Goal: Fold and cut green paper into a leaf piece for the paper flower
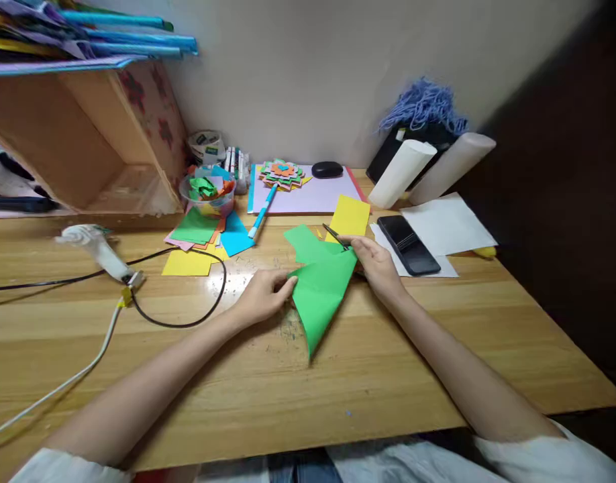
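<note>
Hands, 2, bare, set apart on either side of the work. Left hand (pixel 264 293): thumb and fingers pinched on the near-left edge of a green paper (pixel 322 288). Right hand (pixel 376 265): closed about dark scissors (pixel 334 235), whose blades point away to the far left; the handles are mostly hidden, and I cannot tell how far the blades are parted.

Green paper, 1: located at the middle of the desk (pixel 398 376), between the hands, its pointed corner drawn towards the person. Surface bent and creased. A green flap (pixel 308 243) lies beyond; whether it is joined, I cannot tell from where I stand.

Handling, as I judge it: very light, limp across a broad span, a little stiffer along a fold, not slippery, easily creased or torn. Best held flat between thumb and fingertip at an edge, close to the blades but clear of them, without squeezing the middle.

Nearby: yellow sheet (pixel 355 218), 1, just beyond the scissors; phone (pixel 408 245), 1, dark, right of the right hand, on white paper (pixel 447 267); blue pen (pixel 264 211), 1, leading to a layered paper flower (pixel 282 173); bowl (pixel 207 208), 1, clear, filled with coloured scraps.
</note>
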